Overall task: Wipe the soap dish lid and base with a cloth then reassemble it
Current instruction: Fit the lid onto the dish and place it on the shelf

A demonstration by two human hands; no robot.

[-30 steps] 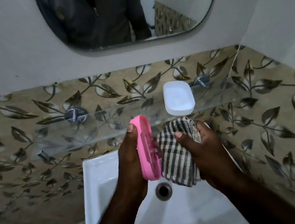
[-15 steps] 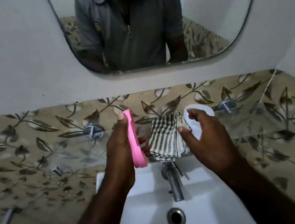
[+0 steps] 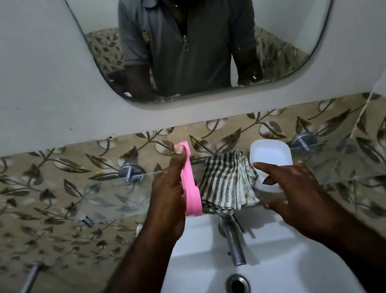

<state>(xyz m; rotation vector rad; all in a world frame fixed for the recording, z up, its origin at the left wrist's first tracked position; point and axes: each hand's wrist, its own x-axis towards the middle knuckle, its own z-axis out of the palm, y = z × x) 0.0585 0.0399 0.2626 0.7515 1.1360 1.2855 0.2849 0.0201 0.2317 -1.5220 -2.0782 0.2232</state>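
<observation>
Head view: glass shelf [image 3: 109,201] (leaf tiles [image 3: 38,172])

Both forearms are bare to the left hand [image 3: 169,196] and right hand [image 3: 294,193], while the mirror [image 3: 342,6] reflects a grey short-sleeved collared shirt [image 3: 191,52] with a ring-pull zip placket and a small round chest badge.

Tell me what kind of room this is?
Almost certainly a bathroom: a white washbasin with a chrome tap, a wall mirror above it, and a glass shelf on leaf-patterned tiles.
</observation>
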